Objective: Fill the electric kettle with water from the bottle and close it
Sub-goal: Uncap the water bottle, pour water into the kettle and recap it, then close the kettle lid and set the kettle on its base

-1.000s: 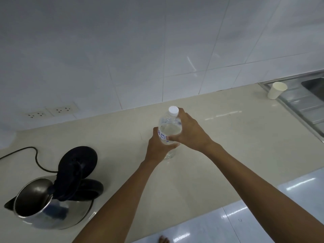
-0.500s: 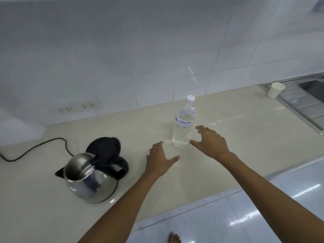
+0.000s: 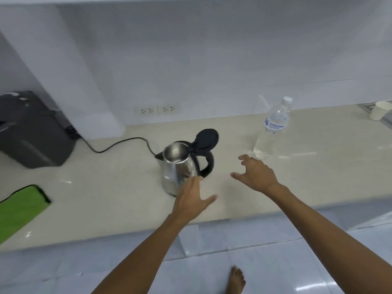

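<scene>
A steel electric kettle [image 3: 179,166] stands on the beige counter [image 3: 118,183], its black lid [image 3: 206,138] hinged up and open, black handle [image 3: 209,164] facing right. My left hand [image 3: 191,200] is open, fingertips at the kettle's lower right side near the handle. My right hand [image 3: 253,174] hovers open with spread fingers between the kettle and the bottle, holding nothing. The clear water bottle [image 3: 271,129] with a white cap on stands upright at the right, just beyond my right hand.
The kettle's black cord [image 3: 114,145] runs left toward a dark grey appliance [image 3: 31,130]. A green cloth [image 3: 19,206] lies at the counter's left front. A paper cup [image 3: 379,110] sits far right by the sink edge. Wall sockets [image 3: 158,109] are behind.
Both hands let go of the capped bottle, left it standing on the counter, and moved left toward the kettle. The view swung left, bringing the appliance and green cloth into sight.
</scene>
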